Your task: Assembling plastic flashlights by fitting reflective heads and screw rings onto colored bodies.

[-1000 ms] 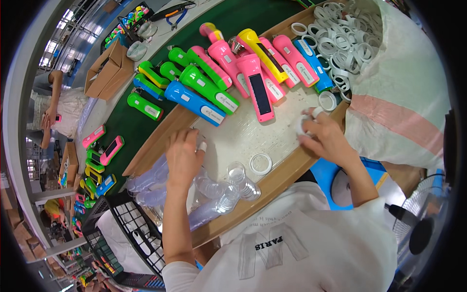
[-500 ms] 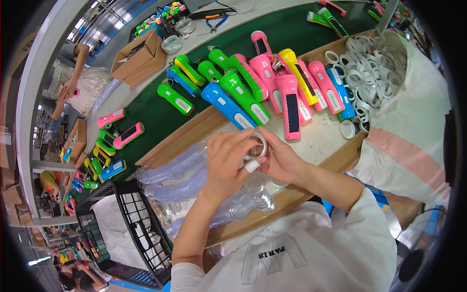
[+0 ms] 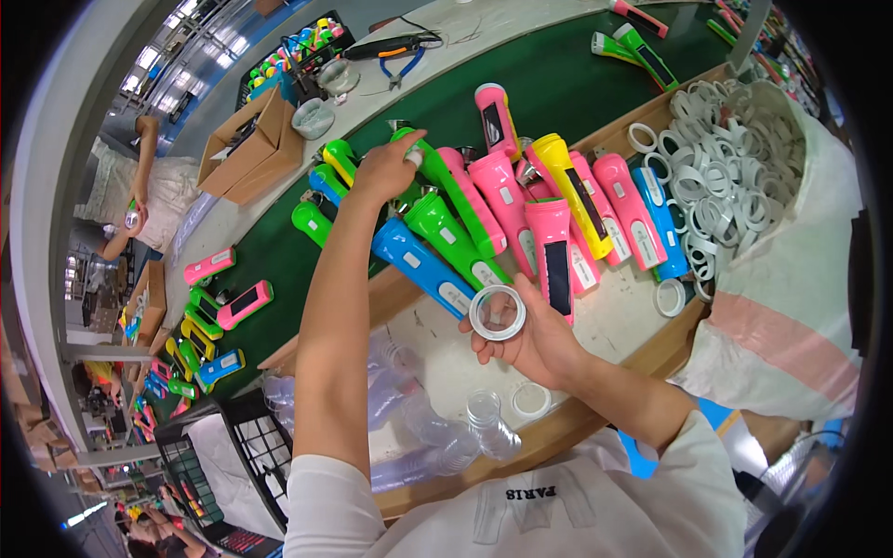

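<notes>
A white ring (image 3: pixel 497 337) with a clear lens in it rests in the fingers of my right hand (image 3: pixel 547 337), its round face turned up. My left hand (image 3: pixel 386 169) is stretched out to the far side, its fingers bent over a green flashlight (image 3: pixel 409 193) that they largely cover. White wrapping covers one finger of that hand. Around it lie more flashlights: a blue one (image 3: pixel 423 268), another green one (image 3: pixel 456 242), a pink one (image 3: pixel 549 251) with a dark panel and a yellow one (image 3: pixel 572 191). Several have metal cups at their heads.
White rings (image 3: pixel 716 177) spill from a white sack (image 3: pixel 781 279) at the right. Stacks of clear lenses (image 3: pixel 488 423) and one loose ring (image 3: pixel 531 401) lie nearest me. A black crate (image 3: pixel 244 446) stands at the left. A cardboard box (image 3: pixel 251 153) and pliers (image 3: pixel 402 67) are farther back.
My left hand has left the ring and reached away to the far-left flashlights. The ring stays in my right hand, now lower and facing up. My view has shifted slightly.
</notes>
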`<state>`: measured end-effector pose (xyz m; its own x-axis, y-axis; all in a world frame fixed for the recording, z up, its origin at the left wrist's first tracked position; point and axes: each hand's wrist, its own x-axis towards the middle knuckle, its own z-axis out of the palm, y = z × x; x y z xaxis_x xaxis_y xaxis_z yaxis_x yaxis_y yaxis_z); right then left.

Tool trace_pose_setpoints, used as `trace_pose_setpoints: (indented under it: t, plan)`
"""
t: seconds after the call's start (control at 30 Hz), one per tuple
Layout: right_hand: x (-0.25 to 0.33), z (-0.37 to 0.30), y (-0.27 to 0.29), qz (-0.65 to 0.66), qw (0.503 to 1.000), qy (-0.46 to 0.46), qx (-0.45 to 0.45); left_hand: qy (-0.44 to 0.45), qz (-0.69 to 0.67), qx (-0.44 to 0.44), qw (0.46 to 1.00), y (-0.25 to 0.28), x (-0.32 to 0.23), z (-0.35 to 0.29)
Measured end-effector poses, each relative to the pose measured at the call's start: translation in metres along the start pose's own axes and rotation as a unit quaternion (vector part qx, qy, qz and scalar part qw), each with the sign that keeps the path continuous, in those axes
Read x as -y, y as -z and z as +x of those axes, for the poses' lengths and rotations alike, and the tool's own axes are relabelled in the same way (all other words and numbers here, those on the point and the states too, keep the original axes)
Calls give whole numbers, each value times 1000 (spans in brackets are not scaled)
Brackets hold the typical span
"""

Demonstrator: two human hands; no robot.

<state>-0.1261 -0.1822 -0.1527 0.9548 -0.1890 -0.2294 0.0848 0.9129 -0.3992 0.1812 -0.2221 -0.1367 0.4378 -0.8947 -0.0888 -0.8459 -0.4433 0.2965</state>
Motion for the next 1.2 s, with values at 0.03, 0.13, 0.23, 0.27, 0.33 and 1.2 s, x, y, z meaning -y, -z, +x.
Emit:
trace_pose_setpoints:
  t: [0.03,0.13,0.23,0.27,0.33,1.2]
  plan:
    - [1,2,0,4,1000,0,-4,-20,1,30,999,-6,1,17]
    - [5,3,3,18,999,13,-44,6,152,157,976,-15,-22,49]
    - [3,3,10,31,998,19,-53,35,157,170,972,-15,-37,54]
    - [2,4,13,30,998,20,-45,44,148,169,973,-14,-37,54]
    - [1,2,13,30,999,22,-36,61,139,169,974,-5,-29,41]
    - [-29,-9,4,-21,999,-3,44,-103,-185,-34,977,58,-74,-320]
